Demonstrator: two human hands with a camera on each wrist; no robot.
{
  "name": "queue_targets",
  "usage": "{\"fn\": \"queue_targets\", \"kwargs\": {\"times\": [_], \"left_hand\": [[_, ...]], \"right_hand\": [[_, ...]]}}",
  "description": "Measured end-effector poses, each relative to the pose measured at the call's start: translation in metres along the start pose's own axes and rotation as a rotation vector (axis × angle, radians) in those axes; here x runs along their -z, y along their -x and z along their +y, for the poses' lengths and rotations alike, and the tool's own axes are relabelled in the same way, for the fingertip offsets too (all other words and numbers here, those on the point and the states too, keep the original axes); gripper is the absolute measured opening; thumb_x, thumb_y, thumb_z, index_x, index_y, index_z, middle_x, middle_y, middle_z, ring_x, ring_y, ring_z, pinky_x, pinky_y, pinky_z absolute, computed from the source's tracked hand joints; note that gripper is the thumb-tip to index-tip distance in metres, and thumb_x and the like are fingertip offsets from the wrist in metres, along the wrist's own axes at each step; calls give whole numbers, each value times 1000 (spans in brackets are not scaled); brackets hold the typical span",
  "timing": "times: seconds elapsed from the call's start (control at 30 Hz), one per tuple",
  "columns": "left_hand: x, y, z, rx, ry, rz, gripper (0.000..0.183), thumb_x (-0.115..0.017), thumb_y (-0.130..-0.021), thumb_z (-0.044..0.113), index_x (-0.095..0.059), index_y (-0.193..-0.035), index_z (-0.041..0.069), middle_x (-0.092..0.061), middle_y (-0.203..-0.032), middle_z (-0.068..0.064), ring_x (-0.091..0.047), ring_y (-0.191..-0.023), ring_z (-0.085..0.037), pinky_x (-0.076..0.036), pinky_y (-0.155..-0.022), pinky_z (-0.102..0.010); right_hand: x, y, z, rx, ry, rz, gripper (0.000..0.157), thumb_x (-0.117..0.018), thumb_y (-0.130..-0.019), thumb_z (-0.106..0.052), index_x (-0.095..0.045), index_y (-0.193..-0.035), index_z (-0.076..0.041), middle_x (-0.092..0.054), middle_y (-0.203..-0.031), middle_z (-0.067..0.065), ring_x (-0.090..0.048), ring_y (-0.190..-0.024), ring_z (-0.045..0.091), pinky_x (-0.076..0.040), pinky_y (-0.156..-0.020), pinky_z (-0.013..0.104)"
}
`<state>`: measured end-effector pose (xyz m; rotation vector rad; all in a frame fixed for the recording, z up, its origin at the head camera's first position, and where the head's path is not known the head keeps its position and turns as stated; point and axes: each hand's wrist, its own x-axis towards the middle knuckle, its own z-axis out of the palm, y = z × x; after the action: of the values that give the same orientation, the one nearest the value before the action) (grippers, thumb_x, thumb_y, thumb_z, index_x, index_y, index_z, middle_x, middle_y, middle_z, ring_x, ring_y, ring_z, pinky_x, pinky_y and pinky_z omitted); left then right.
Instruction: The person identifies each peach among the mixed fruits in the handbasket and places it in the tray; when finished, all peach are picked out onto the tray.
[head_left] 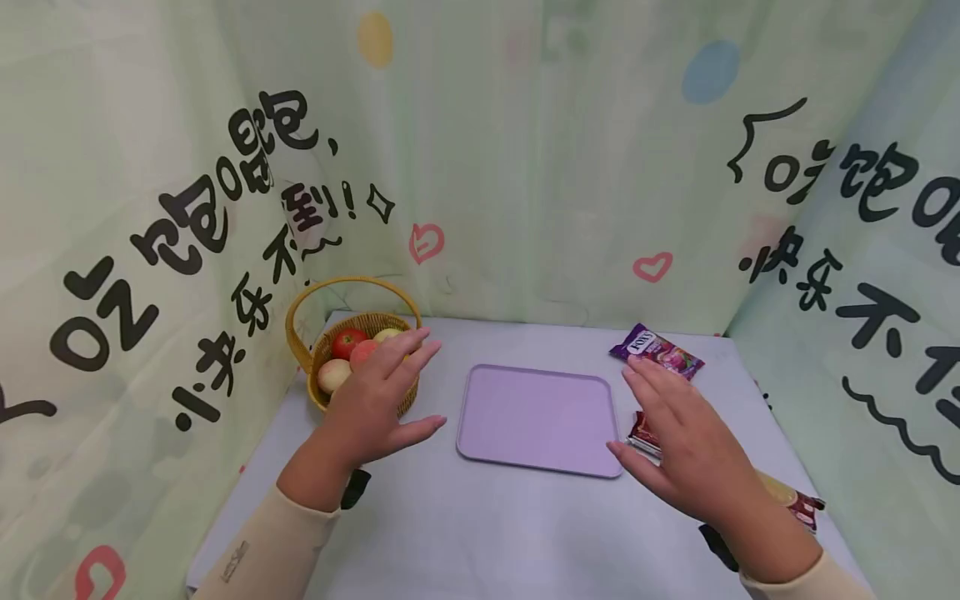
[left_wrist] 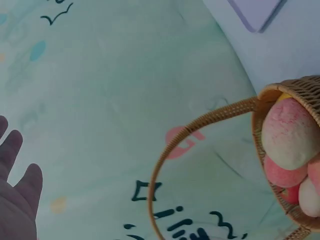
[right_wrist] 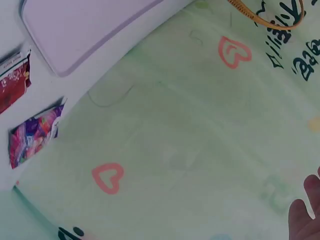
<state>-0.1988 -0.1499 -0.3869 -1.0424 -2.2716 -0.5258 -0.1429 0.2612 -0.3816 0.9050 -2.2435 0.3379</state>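
Note:
My left hand is held in the air with straight fingers, in front of a wicker basket of fruit. A red apple and a pale peach-like fruit show in it; the hand hides others. In the left wrist view a pink-and-white fruit lies at the basket's mouth. My right hand, fingers also straight, is raised over the table's right side and holds nothing. Past its fingertips lies a purple candy bag. A red snack packet is partly hidden behind that hand.
Between the hands a flat lilac tray lies on the white table. Another packet lies at the right, partly behind the right wrist. A pale green printed curtain encloses the table at the back and sides.

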Motion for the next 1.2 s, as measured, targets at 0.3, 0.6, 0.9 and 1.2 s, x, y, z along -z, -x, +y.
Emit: {"fn": "queue_targets", "kwargs": {"times": [0.3,0.6,0.9,1.2], "left_hand": [[-14,6,-27,185,71,6,90,-87,-80,32,-42,-154,8,-48,-153,-12,-44,-141,-30,-43,-115,-51],[-26,18,-60,557,130,-113,88,-79,-86,41,-34,-158,20,-44,-157,-9,-47,-137,-31,-41,-106,-67],[-43,32,-86,783,256,-181,89,-76,-88,46,-32,-160,18,-40,-159,-11,-44,-136,-36,-34,-114,-65],[-62,51,-103,861,373,-191,92,-75,-89,52,-28,-161,18,-36,-162,-11,-37,-144,-35,-38,-115,-61]], "right_hand": [[-20,18,7,-417,-88,-127,98,-80,-86,-29,-24,-164,-14,-40,-160,19,-40,-145,40,-36,-118,54],[-52,40,20,-679,-159,-212,89,-69,-97,-42,-20,-164,-12,-38,-160,25,-37,-145,48,-38,-105,73],[-88,68,40,-829,-187,-312,90,-58,-99,-56,-20,-163,-4,-37,-160,28,-36,-145,50,-37,-108,70],[-114,85,51,-944,-217,-378,89,-55,-100,-58,-26,-159,3,-37,-158,30,-34,-145,51,-34,-112,70]]}}
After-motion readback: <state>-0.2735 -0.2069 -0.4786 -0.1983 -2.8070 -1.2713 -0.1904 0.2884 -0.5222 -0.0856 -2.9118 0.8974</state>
